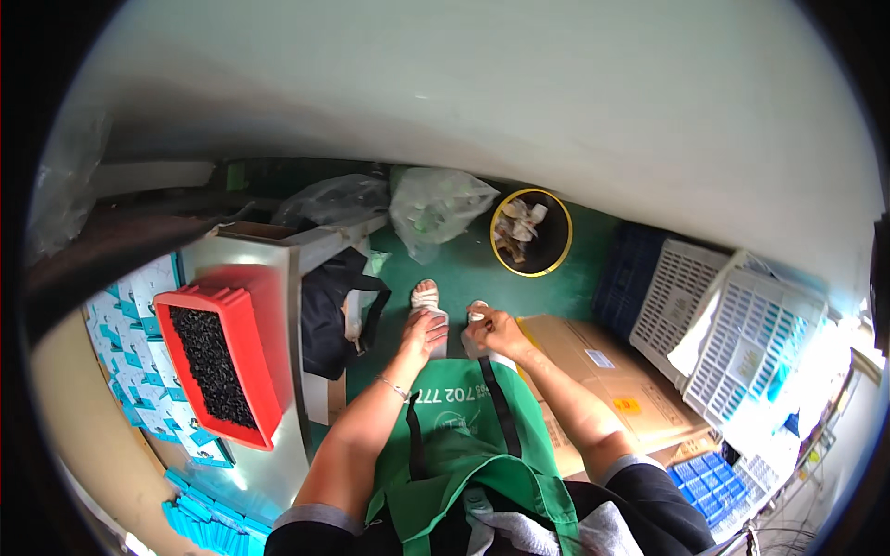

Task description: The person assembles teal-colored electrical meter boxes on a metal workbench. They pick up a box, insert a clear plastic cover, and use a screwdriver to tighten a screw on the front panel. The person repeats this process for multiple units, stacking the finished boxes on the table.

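Note:
My left hand [423, 335] is over my pale left trouser leg [439, 345], its fingers stretched out and holding nothing I can see. To its right my right hand [498, 332] is closed, thumb and fingers drawn together; a small white patch shows at the fingertips, and I cannot tell whether it is a held thing or the shoe behind. Both hands are just beyond the hem of my green apron [454, 394], which has black straps. Light-coloured sandals [425, 294] show on the floor past my hands.
At left, a red bin [264, 371] of small black pieces stands by a metal table edge [295, 408]. A dark bag [329, 310] hangs nearby. Ahead are a clear plastic bag [436, 208] and a yellow-rimmed waste bin [568, 236]. Cardboard boxes [603, 371] and white crates [756, 324] stand right.

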Demonstrator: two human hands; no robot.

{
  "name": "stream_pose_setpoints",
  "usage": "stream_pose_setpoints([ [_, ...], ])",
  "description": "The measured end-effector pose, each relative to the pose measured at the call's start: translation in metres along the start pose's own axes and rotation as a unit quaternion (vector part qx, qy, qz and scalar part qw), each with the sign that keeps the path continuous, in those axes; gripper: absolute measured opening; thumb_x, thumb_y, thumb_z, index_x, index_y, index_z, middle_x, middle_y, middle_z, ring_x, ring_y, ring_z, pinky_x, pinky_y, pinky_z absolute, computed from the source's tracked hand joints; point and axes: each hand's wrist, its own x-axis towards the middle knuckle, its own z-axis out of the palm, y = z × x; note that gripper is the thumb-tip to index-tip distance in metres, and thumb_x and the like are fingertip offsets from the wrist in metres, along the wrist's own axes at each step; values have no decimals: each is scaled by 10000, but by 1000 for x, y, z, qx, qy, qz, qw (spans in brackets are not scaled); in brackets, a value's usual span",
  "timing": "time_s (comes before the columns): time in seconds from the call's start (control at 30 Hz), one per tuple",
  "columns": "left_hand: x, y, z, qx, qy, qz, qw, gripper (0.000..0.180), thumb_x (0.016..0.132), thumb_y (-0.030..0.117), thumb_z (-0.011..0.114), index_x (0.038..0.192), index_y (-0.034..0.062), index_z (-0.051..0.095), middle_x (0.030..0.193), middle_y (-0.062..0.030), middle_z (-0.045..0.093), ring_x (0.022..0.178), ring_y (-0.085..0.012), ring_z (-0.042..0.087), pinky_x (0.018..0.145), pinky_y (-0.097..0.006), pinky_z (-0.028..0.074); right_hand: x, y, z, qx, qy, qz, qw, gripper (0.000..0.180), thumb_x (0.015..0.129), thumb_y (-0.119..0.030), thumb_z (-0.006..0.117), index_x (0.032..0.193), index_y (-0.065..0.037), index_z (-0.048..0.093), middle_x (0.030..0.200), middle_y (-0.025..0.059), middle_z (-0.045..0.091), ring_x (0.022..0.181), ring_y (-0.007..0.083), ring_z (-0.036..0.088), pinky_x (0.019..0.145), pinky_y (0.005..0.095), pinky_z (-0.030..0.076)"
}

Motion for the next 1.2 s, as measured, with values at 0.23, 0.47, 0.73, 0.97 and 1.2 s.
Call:
stream_pose_setpoints([
  [0.23,-73,5,19,185,-87,-3,979,323,917,213,514,1221,114,468,1063,-127,613,898,-247,616,741,-385,511,-142,22,-16,56,98,24,993,454,823,-102,592,1254,5,499,966,102,665,642,110,605,556,244,485],
  [0.47,-119,20,9,456,-44,37,888,388,903,194,509,1260,62,437,1023,-81,606,825,-170,599,699,-314,505,-233,40,-27,373,184,7,909,450,840,-94,574,1269,3,479,980,82,653,620,64,594,386,163,324],
  [0.73,-148,39,24,667,-19,109,737,349,851,174,585,1167,33,542,911,-34,612,722,-119,561,576,-274,481,-269,120,-31,613,360,-6,704,618,831,-50,554,1389,-10,293,1134,152,545,644,131,620,331,183,351],
  [0.97,-153,23,136,733,-96,152,656,340,877,165,562,1194,44,539,1003,-71,613,813,-153,597,656,-301,503,-289,139,-40,608,405,-87,677,534,834,-61,583,1331,-17,391,1130,145,542,642,135,628,330,175,360],
  [1.2,-186,1,250,797,-168,170,555,377,880,184,565,1218,23,514,1064,-78,598,858,-167,597,685,-314,512,-316,165,-36,705,456,-120,530,639,826,-41,570,1387,1,268,1048,133,546,638,154,626,329,184,356],
])
